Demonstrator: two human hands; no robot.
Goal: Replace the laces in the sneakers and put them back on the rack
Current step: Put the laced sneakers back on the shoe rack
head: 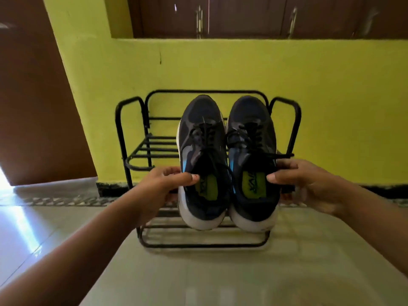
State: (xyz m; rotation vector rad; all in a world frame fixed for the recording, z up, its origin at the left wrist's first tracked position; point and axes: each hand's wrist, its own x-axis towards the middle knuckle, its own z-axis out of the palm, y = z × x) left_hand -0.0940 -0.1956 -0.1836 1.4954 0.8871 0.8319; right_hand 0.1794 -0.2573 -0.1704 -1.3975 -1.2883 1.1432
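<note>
Left sneaker (202, 155): a dark running shoe with a white sole and black laces was held toe-up in front of the rack, its collar grasped at 9 o'clock by the left hand (163, 186), thumb hooked into the opening.
Right sneaker (251, 155): the matching shoe was held just beside the first, the two touching side to side, its collar pinched at 3 o'clock by the right hand (302, 184) (a green insole was seen inside each).
Laces: black, threaded through the eyelets, with loose loops hanging across the tongues.
Shoe rack (130, 138): a black metal frame was stood on the tiled floor (198, 279) against the yellow wall (220, 69), behind the sneakers.
Brown door (33, 96): seen at 9 o'clock.
</note>
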